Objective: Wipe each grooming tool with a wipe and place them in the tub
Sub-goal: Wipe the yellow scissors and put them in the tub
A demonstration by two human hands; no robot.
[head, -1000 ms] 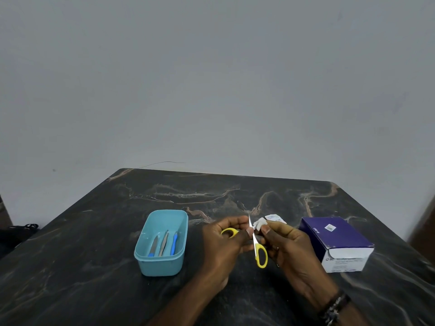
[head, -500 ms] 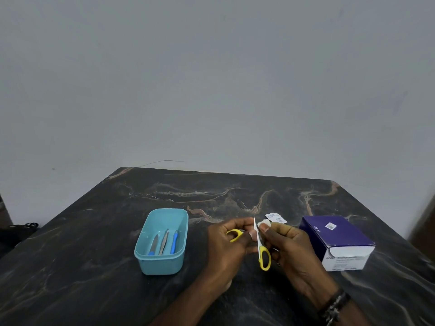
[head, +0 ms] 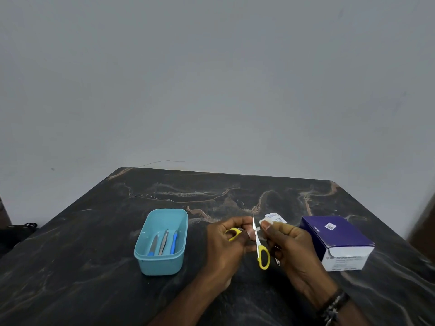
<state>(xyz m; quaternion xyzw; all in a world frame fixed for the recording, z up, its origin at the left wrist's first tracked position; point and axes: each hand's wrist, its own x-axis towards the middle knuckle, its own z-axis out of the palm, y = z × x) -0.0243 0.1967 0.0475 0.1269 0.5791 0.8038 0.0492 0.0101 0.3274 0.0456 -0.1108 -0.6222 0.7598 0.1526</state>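
Holding the yellow-handled scissors (head: 259, 243) above the table (head: 94, 267), the left hand (head: 226, 245) grips one handle loop while the right hand (head: 292, 245) pinches a wipe (head: 260, 223) at the blade; a slip risks a cut. Beyond-left, the tub (head: 162, 241) holds three tools.

tub (head: 162, 242) left, box (head: 336, 241) right (hands between), bare table (head: 211, 189) beyond

I see yellow-handled scissors (head: 260, 245), a teal tub (head: 162, 241) at nine o'clock, a purple-and-white box (head: 336, 241) at three, on a black marbled worktop (head: 94, 243).
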